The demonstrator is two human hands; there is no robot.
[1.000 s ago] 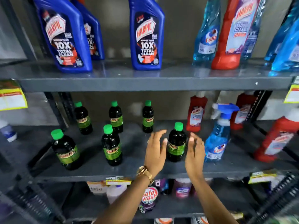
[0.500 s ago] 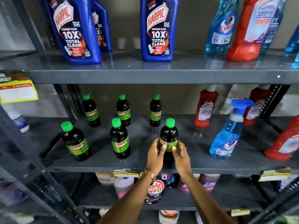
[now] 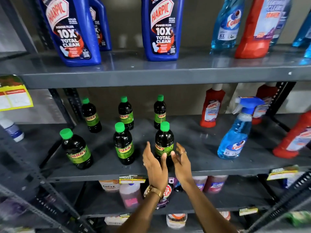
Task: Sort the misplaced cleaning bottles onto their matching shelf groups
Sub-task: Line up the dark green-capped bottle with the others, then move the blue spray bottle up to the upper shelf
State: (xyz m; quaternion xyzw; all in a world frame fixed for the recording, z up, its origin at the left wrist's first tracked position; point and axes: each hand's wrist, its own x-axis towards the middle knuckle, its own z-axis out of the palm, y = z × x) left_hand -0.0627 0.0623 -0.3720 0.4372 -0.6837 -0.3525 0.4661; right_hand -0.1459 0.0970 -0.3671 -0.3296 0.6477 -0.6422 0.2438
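Several black Sunny bottles with green caps stand in two rows on the middle shelf (image 3: 193, 167). The front right one (image 3: 164, 142) stands upright just beyond my hands. My left hand (image 3: 154, 163) and my right hand (image 3: 180, 161) are open on either side of its base, fingers apart, palms facing each other, not gripping it. A blue Colin spray bottle (image 3: 235, 132) stands to the right among red Harpic bottles (image 3: 212, 106). On the top shelf, blue Harpic bottles (image 3: 161, 29) stand left, and a red bottle (image 3: 259, 27) stands among blue Colin refills (image 3: 227, 24).
Another red bottle (image 3: 296, 137) leans at the right edge. A white bottle (image 3: 11, 130) sits on the neighbouring rack at left. The lower shelf holds pink and white bottles (image 3: 130, 194) and pouches. Price tags (image 3: 132, 179) hang on the shelf lips. Grey uprights frame both sides.
Half a second ago both hands held the front right Sunny bottle at its label. They have let go and drawn back slightly; the bottle stands on the shelf.
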